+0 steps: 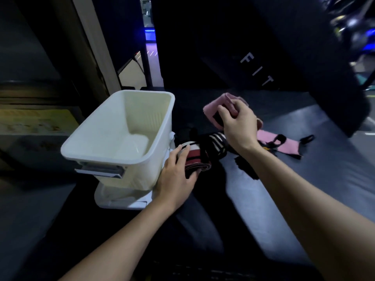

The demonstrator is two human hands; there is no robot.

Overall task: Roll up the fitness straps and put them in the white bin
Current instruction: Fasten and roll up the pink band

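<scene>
— Beside the white bin (pixel 121 126), what's held?
— My left hand (pixel 176 175) curls round the rolled striped strap (pixel 195 159), keeping it wound. My right hand (pixel 238 122) pinches the pink strap (pixel 215 107), lifting it clear, I judge, for rolling.
— The bin?
— Nothing inside.

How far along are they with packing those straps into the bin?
Early on. Done: nothing is in the white bin yet. In hand: the left hand grips a rolled striped strap beside the bin, and the right hand holds a pink strap. Left: another pink strap lies flat, unrolled.
</scene>
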